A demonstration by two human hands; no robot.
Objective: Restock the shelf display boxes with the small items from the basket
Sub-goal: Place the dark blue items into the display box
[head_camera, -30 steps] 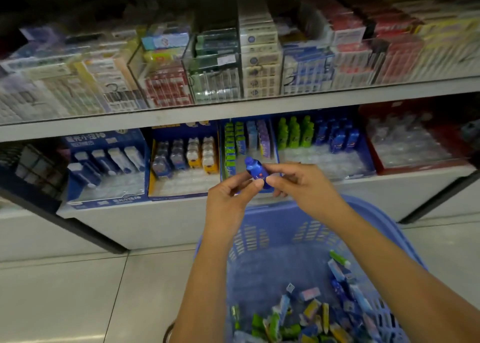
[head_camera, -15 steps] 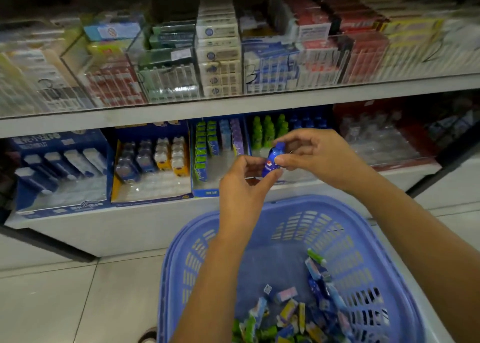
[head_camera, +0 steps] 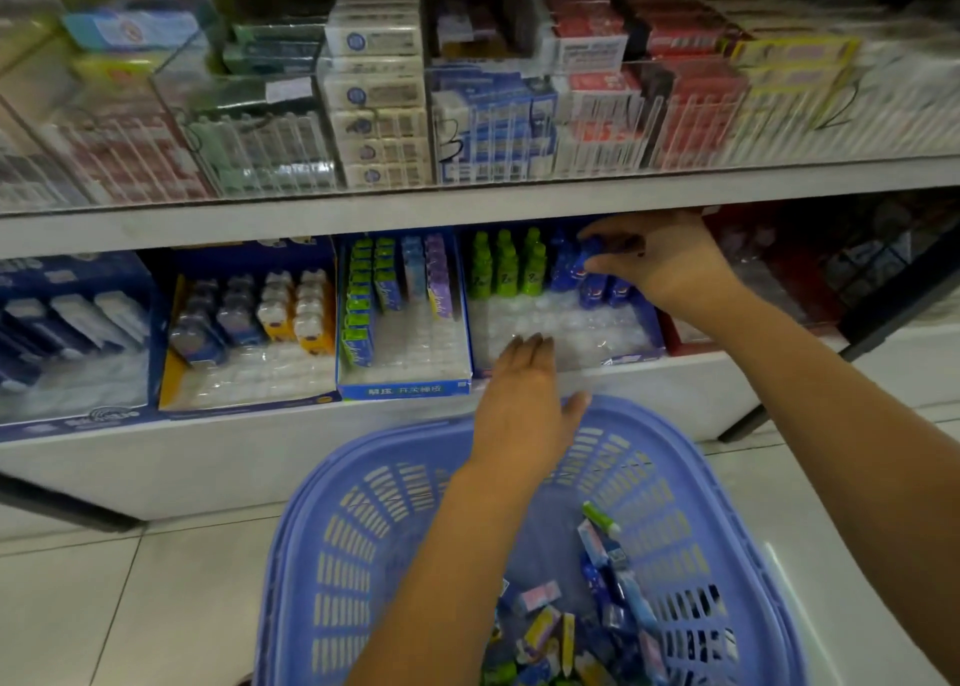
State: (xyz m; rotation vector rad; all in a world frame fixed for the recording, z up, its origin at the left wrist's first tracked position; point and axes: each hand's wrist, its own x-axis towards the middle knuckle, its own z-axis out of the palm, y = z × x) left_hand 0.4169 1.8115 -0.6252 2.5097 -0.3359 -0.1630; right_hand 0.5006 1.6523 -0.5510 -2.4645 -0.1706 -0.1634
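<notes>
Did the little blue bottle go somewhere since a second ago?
Yes. The blue bottle, pinched by the right hand, went rightward and deeper into the display box, among its blue bottles. Before, it hung in front of the shelf edge.

The basket (head_camera: 311, 503) runs off the bottom edge; the left forearm (head_camera: 431, 571) covers some of its small items (head_camera: 608, 612). The right hand (head_camera: 662, 262) hides much of the blue bottle (head_camera: 587, 255) it pinches. Print on the upper-shelf packs (head_camera: 376, 93) is smeared; the red display box (head_camera: 685, 332) is too dim to make out.
</notes>
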